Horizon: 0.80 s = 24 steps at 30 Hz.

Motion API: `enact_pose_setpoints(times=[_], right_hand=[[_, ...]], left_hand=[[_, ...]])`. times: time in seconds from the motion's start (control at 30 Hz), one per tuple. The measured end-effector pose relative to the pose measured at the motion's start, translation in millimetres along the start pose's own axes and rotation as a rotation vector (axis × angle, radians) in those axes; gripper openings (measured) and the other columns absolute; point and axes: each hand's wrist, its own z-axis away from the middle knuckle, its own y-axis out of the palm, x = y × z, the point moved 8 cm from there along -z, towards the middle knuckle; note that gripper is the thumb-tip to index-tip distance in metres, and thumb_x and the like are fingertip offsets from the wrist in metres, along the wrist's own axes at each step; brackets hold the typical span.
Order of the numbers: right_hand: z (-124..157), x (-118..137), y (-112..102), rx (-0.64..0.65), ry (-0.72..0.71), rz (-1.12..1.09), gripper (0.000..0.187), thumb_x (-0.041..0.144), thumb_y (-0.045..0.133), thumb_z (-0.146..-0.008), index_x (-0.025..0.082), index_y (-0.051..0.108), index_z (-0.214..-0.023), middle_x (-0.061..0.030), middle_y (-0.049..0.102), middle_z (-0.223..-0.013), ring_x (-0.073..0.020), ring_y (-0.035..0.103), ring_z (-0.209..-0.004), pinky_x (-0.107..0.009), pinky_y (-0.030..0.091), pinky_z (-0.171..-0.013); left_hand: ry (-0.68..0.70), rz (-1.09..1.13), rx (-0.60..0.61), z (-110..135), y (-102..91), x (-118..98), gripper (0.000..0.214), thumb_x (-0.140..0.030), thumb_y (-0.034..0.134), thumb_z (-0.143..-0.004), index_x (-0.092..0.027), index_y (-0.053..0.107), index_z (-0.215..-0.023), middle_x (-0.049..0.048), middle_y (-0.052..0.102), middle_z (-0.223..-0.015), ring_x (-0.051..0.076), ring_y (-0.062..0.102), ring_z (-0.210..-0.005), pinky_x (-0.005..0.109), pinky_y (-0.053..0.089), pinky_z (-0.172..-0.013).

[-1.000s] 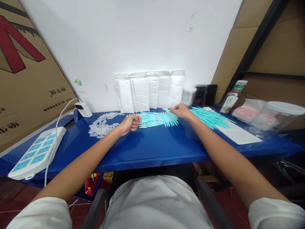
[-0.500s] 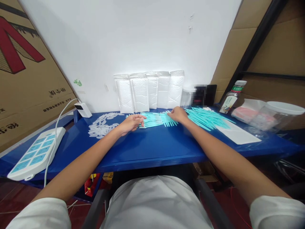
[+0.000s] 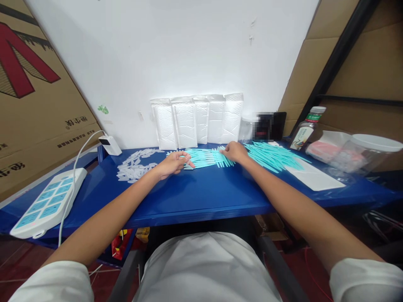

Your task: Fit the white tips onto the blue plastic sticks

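A row of teal plastic sticks (image 3: 206, 158) lies across the far middle of the blue table (image 3: 201, 195). My left hand (image 3: 172, 163) rests at the row's left end, fingers stretched out over the sticks, touching them. At the row's right end, my right hand (image 3: 233, 151) has its fingers curled down onto the sticks; whether it grips one is hidden. A second heap of teal sticks (image 3: 273, 154) lies to the right of that hand. A pile of small clear plastic caps (image 3: 135, 165) sits left of my left hand.
White padded envelopes (image 3: 198, 119) lean on the wall behind the sticks. A white power strip (image 3: 47, 201) and charger (image 3: 109, 144) sit at left. At right are a bottle (image 3: 307, 128), a clear lidded jar (image 3: 365, 153), a white sheet (image 3: 313, 175) and cardboard boxes.
My left hand has opened from a fist and reached right onto the sticks' left end. My right hand has shifted slightly left and nearer along the row.
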Motion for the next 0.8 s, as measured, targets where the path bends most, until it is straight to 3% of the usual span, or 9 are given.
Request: enact_pose_setpoints(times=[0.1,0.23,0.33,0.43,0.53,0.7,0.8], right_hand=[[-5.0,-8.5,-13.0,-0.051,0.0,-0.022,0.036,0.053,0.066,-0.091,0.019,0.08,-0.094,-0.0141,0.079,-0.1,-0.0271,0.071,-0.094,-0.031,0.05,-0.076],[-10.4,-44.3,-47.9,-0.167,0.092,0.034,0.034,0.046,0.068,-0.091,0.018,0.08,-0.104,-0.0164,0.078,-0.107,-0.0294,0.072,-0.099,-0.033,0.051,-0.079],[-13.1,-74.1,-62.5,-0.12,0.157,0.134,0.033,0.044,0.074,-0.086,0.017,0.081,-0.104,-0.0177,0.077,-0.109,-0.0314,0.072,-0.098,-0.036,0.052,-0.08],[-14.6,-89.6,-58.3,0.037,0.173,0.221,0.044,0.048,0.083,-0.077,0.014,0.08,-0.104,-0.0191,0.075,-0.108,-0.0301,0.072,-0.094,-0.035,0.052,-0.077],[-13.2,-87.8,-44.4,0.191,0.155,0.289,0.05,0.05,0.087,-0.072,0.014,0.079,-0.106,-0.0192,0.075,-0.108,-0.0294,0.072,-0.093,-0.035,0.053,-0.075],[-10.8,-68.6,-29.7,0.254,0.078,0.311,0.046,0.037,0.089,-0.072,0.012,0.077,-0.109,-0.0185,0.075,-0.109,-0.0315,0.072,-0.095,-0.036,0.054,-0.076],[-10.4,-62.7,-24.0,0.292,0.036,0.262,0.042,0.035,0.088,-0.074,0.012,0.078,-0.107,-0.0184,0.076,-0.109,-0.031,0.073,-0.094,-0.035,0.054,-0.076]], left_hand=[[-0.004,0.02,-0.008,0.2,-0.9,-0.1,0.042,-0.053,0.075,-0.087,-0.018,0.051,-0.091,0.0128,0.075,-0.099,0.001,0.019,-0.045,0.02,0.015,-0.042],[0.004,0.006,-0.011,0.2,-2.2,0.7,0.042,-0.053,0.074,-0.088,-0.017,0.053,-0.091,0.0137,0.075,-0.102,0.002,0.02,-0.046,0.019,0.017,-0.042],[0.008,0.008,-0.013,-0.1,-3.0,1.7,0.043,-0.054,0.073,-0.089,-0.017,0.052,-0.092,0.0135,0.075,-0.1,0.002,0.02,-0.046,0.019,0.017,-0.042],[0.005,0.025,-0.026,-0.3,-4.2,2.2,0.044,-0.056,0.071,-0.09,-0.018,0.05,-0.091,0.0109,0.074,-0.093,0.002,0.021,-0.045,0.019,0.018,-0.041],[-0.002,0.042,-0.058,-0.6,-7.1,3.0,0.045,-0.058,0.07,-0.09,-0.019,0.048,-0.091,0.0066,0.07,-0.085,0.002,0.022,-0.045,0.018,0.018,-0.041],[-0.029,0.074,-0.085,-1.1,-11.1,7.2,0.047,-0.05,0.079,-0.085,-0.018,0.054,-0.108,-0.0026,0.056,-0.076,0.003,0.027,-0.046,0.018,0.019,-0.042],[-0.035,0.059,-0.038,-0.8,-8.3,8.2,0.051,-0.046,0.081,-0.084,-0.016,0.057,-0.117,-0.0005,0.057,-0.082,0.003,0.026,-0.048,0.019,0.019,-0.043]])
